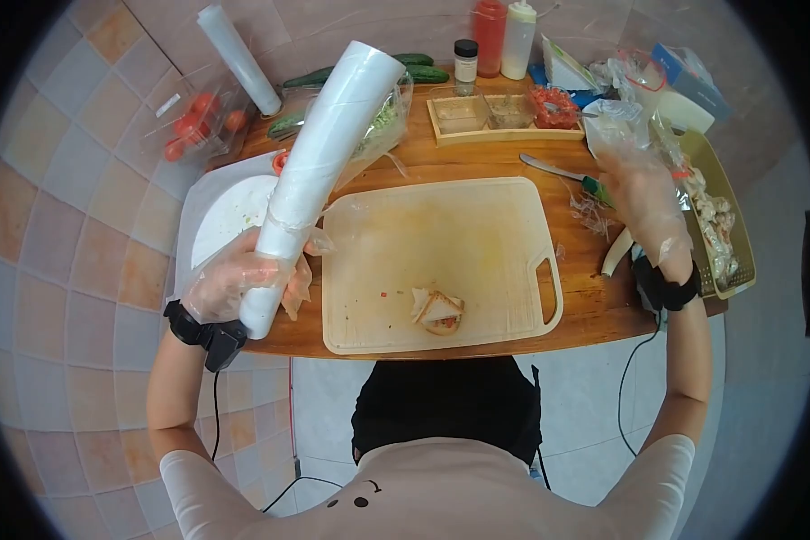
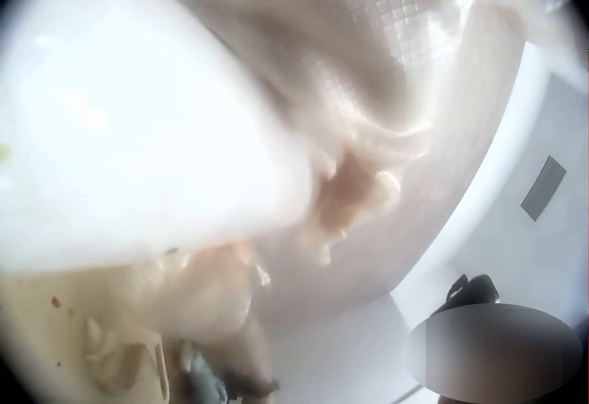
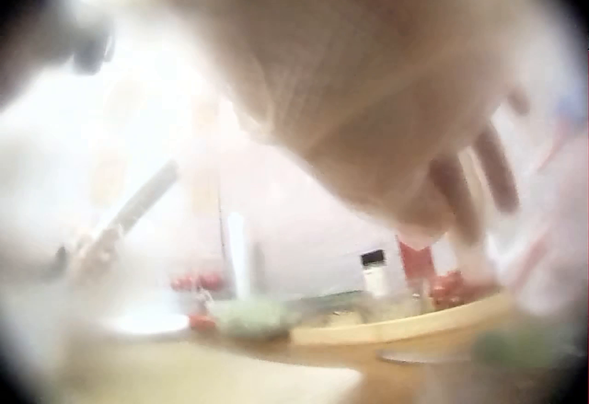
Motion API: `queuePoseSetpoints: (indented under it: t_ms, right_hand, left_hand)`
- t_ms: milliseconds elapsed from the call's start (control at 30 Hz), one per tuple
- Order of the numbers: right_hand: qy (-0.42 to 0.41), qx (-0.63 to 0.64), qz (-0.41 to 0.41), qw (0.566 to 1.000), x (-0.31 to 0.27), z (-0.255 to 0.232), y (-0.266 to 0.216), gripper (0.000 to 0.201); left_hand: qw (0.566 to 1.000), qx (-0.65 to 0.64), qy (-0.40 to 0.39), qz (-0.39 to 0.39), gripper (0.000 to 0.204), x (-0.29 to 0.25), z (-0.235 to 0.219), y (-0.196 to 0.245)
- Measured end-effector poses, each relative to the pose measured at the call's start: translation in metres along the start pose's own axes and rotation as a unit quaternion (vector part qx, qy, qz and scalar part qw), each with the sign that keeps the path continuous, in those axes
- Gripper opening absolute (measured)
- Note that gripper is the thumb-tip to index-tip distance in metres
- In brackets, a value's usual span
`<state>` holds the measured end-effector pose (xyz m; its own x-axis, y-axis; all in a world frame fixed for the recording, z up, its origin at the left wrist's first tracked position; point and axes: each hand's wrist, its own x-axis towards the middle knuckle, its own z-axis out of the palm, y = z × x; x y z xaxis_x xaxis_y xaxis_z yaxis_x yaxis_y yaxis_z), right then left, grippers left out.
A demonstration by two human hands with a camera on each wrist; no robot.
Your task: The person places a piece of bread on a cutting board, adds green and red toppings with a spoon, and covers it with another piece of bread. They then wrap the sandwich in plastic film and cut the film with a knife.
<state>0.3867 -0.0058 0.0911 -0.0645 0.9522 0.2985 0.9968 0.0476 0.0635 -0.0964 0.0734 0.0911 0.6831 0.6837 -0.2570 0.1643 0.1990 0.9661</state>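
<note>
A long roll of clear plastic film [image 1: 319,162] stands tilted over the left edge of the cutting board [image 1: 405,243]. My gloved left hand [image 1: 243,279] grips its lower part; in the left wrist view the white roll [image 2: 138,128] fills much of the picture. My gloved right hand [image 1: 643,202] is raised at the right, by the green-handled knife [image 1: 594,189] and the plastic bags [image 1: 619,121]; its fingers reach forward, blurred in the head view. In the right wrist view, this hand [image 3: 386,100] shows extended fingers pointing down. A small cut sandwich piece [image 1: 441,310] lies near the board's front edge.
A white plate [image 1: 229,220] and boxed tomatoes [image 1: 193,126] are at the left. Cucumbers [image 1: 423,74], sauce bottles [image 1: 517,40] and a wooden tray [image 1: 468,138] line the back. A basket [image 1: 742,243] stands right, with a peeled banana-like piece [image 1: 616,252] near it.
</note>
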Motion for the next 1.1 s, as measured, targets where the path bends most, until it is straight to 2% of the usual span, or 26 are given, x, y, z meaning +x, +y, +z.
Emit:
queuePoseSetpoints:
  t_ms: [33,67,133,200,233,300,367,433,533,667,767,833,933,1033,1100]
  right_hand:
    - [0.094,0.047,-0.063,0.992,0.001,0.003,-0.003,0.05]
    - [0.122,0.144,-0.105,0.976,0.007,0.0,-0.016,0.055]
    - [0.081,0.312,-0.119,0.939,0.023,-0.011,-0.047,0.064]
    - [0.039,0.449,-0.106,0.887,0.042,-0.011,-0.074,0.063]
    - [0.066,0.511,-0.121,0.849,0.056,0.005,-0.087,0.059]
    - [0.02,0.594,-0.112,0.797,0.062,0.004,-0.095,0.051]
    - [-0.13,0.631,-0.059,0.763,0.058,-0.017,-0.1,0.044]
    - [-0.128,0.607,-0.065,0.781,0.052,-0.008,-0.095,0.04]
    - [-0.093,0.582,-0.041,0.807,0.035,0.003,-0.087,0.037]
    - [-0.024,0.581,0.013,0.814,0.005,0.003,-0.089,0.035]
    - [-0.065,0.539,0.062,0.838,0.001,0.022,-0.077,0.032]
    - [-0.062,0.549,0.071,0.83,-0.003,0.029,-0.073,0.031]
    - [-0.069,0.554,0.082,0.825,-0.005,0.031,-0.071,0.03]
    - [-0.101,0.536,0.105,0.831,-0.008,0.033,-0.068,0.029]
    - [-0.122,0.547,0.112,0.821,-0.01,0.039,-0.066,0.029]
  left_hand:
    - [1.0,-0.012,-0.018,-0.007,0.07,0.0,0.001,0.003]
    - [0.999,-0.022,-0.038,-0.015,0.068,0.0,0.001,0.007]
    - [0.997,-0.031,-0.072,-0.025,0.066,0.003,0.002,0.012]
    - [0.995,-0.026,-0.094,-0.028,0.066,0.007,0.002,0.014]
    - [0.996,-0.006,-0.084,-0.03,0.067,0.01,0.004,0.018]
    - [0.997,0.026,-0.06,-0.032,0.07,0.012,0.007,0.021]
    - [0.993,0.106,-0.043,-0.039,0.072,0.017,0.005,0.026]
    - [0.974,0.223,-0.021,-0.025,0.074,0.023,0.006,0.033]
    - [0.987,0.16,-0.001,-0.014,0.076,0.028,0.007,0.033]
    - [0.989,0.106,-0.098,-0.03,0.08,0.043,-0.007,0.022]
    - [0.988,0.076,-0.133,-0.032,0.078,0.053,-0.001,0.022]
    - [0.986,0.088,-0.127,-0.058,0.077,0.05,0.012,0.033]
    - [0.965,0.218,-0.145,0.01,0.078,0.049,0.023,0.035]
    - [0.956,0.256,-0.143,0.022,0.078,0.054,0.019,0.033]
    - [0.968,0.197,-0.153,-0.028,0.075,0.059,0.01,0.034]
